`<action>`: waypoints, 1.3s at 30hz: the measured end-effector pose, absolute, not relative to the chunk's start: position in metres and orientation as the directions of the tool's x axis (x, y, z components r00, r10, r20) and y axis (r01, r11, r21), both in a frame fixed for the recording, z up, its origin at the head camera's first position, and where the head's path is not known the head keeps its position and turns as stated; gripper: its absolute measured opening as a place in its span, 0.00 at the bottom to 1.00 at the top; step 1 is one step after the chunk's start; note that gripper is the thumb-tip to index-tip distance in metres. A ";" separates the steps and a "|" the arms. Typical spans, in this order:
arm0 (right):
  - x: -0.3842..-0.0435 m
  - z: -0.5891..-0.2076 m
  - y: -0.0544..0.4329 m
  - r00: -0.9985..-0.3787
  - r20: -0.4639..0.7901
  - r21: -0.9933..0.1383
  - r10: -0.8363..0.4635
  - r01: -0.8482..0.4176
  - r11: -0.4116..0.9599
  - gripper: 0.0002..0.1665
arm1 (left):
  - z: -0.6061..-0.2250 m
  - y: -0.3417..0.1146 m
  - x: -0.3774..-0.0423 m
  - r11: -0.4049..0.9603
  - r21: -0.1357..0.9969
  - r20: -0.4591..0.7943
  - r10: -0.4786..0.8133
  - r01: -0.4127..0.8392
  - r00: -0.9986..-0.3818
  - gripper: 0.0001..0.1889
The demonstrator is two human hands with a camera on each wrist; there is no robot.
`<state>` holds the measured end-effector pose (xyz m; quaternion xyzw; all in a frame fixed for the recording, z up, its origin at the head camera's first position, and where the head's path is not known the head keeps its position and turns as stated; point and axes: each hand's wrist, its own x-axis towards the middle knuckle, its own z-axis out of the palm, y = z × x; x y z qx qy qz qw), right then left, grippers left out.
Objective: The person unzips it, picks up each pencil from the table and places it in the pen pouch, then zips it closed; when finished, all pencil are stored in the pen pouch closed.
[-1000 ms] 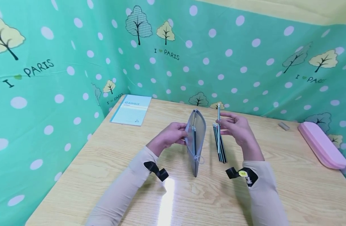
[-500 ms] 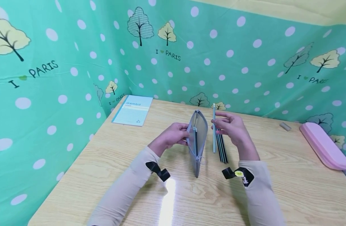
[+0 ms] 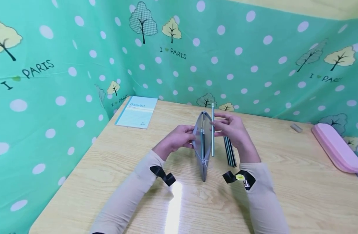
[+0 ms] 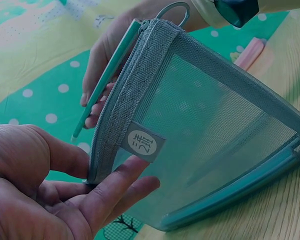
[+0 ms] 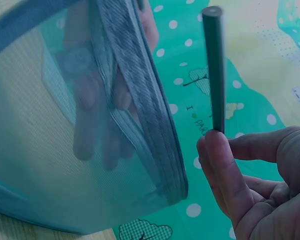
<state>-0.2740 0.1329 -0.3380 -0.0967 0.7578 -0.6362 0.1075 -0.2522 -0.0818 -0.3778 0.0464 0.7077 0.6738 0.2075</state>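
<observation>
A grey mesh zip pouch [image 3: 207, 143] stands on its edge on the table, its zipped mouth spread apart. My left hand [image 3: 180, 138] grips its left side; in the left wrist view the thumb and fingers [image 4: 115, 192] pinch the rim beside a small label [image 4: 142, 142]. Dark pencils [image 3: 202, 144] show inside. My right hand [image 3: 231, 128] pinches a single pencil [image 3: 212, 130], held near upright just right of the pouch mouth. In the right wrist view this pencil [image 5: 215, 70] rises from the fingertips, apart from the mesh.
Several dark pencils [image 3: 230, 152] lie together on the table [image 3: 132, 156] below the right hand. A notebook [image 3: 136, 112] lies at the back left. A grey eraser-like block [image 3: 296, 127] and a pink pencil case [image 3: 338, 148] are at the right, near the patterned curtain [image 3: 240, 65].
My right hand has moved left with the pencil, from above the loose pencils to beside the pouch mouth. The left hand keeps its grip on the pouch, nearly still.
</observation>
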 end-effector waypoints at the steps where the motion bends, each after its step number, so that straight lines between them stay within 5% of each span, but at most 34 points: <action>1: -0.274 -0.338 0.131 -0.957 -0.044 -0.984 -0.287 -0.007 0.176 0.32 | -0.377 -0.082 -0.252 0.090 0.972 -0.234 0.340 -0.216 -0.911 0.28; 39: -0.267 -0.344 0.110 -0.980 -0.027 -0.957 -0.197 -0.031 0.288 0.30 | -0.381 -0.078 -0.257 0.071 0.969 -0.248 0.345 -0.238 -0.905 0.27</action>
